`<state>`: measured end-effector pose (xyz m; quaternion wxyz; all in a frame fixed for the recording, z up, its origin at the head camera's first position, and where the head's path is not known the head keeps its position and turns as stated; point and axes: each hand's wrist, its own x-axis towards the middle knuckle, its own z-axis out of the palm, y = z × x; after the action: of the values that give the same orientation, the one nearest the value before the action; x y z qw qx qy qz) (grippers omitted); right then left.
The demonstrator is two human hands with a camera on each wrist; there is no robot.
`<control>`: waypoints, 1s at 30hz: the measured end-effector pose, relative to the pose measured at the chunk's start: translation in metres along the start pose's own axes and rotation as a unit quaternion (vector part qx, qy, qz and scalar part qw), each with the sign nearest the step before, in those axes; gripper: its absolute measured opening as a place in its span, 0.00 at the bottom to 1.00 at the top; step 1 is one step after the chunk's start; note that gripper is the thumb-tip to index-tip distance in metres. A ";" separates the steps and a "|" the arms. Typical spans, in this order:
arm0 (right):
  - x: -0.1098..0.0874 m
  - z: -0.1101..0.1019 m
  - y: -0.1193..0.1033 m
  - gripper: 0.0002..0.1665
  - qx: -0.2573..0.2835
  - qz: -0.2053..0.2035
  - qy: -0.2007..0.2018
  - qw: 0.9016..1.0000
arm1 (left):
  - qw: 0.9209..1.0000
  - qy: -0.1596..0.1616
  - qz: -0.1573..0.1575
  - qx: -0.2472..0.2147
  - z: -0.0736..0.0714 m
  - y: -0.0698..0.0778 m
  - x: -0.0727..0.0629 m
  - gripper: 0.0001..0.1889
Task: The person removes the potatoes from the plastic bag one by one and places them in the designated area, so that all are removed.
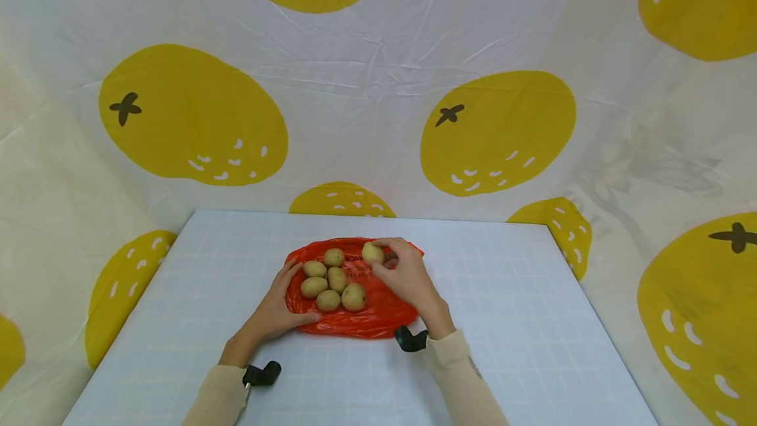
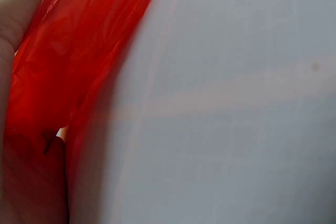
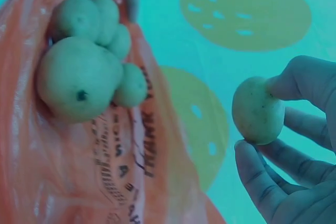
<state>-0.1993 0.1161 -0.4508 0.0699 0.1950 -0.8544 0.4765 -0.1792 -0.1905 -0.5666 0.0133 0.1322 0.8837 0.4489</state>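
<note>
A red plastic bag (image 1: 378,317) lies flat on the table, dark lettering showing on its upper face. Several potatoes (image 1: 314,287) sit clustered on its left half. My right hand (image 1: 408,275) pinches a single potato (image 3: 258,109) between thumb and fingertips, held over the bag's far right part. At the bag's left edge my left hand (image 1: 276,307) rests with fingers and thumb spread along the plastic, beside the cluster. In the left wrist view, red plastic (image 2: 79,51) covers part of that hand, so its fingertips are hidden.
A pale checked cloth covers the table (image 1: 503,321). Behind and at both sides hangs a white curtain (image 1: 355,117) printed with large yellow fruit. Dark wrist-worn devices (image 1: 262,373) sit at both sleeves.
</note>
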 end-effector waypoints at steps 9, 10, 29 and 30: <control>-0.005 -0.023 0.001 0.19 0.020 -0.016 0.062 0.998 | 1.000 -0.002 -0.004 0.001 0.000 0.000 -0.001 0.63; -0.005 -0.026 0.001 0.19 0.021 -0.014 0.067 0.997 | 1.000 -0.002 -0.004 0.001 0.000 0.000 -0.001 0.63; -0.019 -0.058 0.042 0.19 -0.028 0.092 0.143 0.985 | 1.000 -0.003 -0.011 0.003 0.001 0.001 0.000 0.64; -0.020 -0.059 0.044 0.19 -0.031 0.101 0.146 0.984 | 1.000 -0.002 -0.011 0.004 0.001 0.001 0.000 0.64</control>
<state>-0.2023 0.1919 -0.4598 0.1519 0.0339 -0.8648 0.4775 -0.1789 -0.1888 -0.5661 0.0199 0.1237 0.8867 0.4450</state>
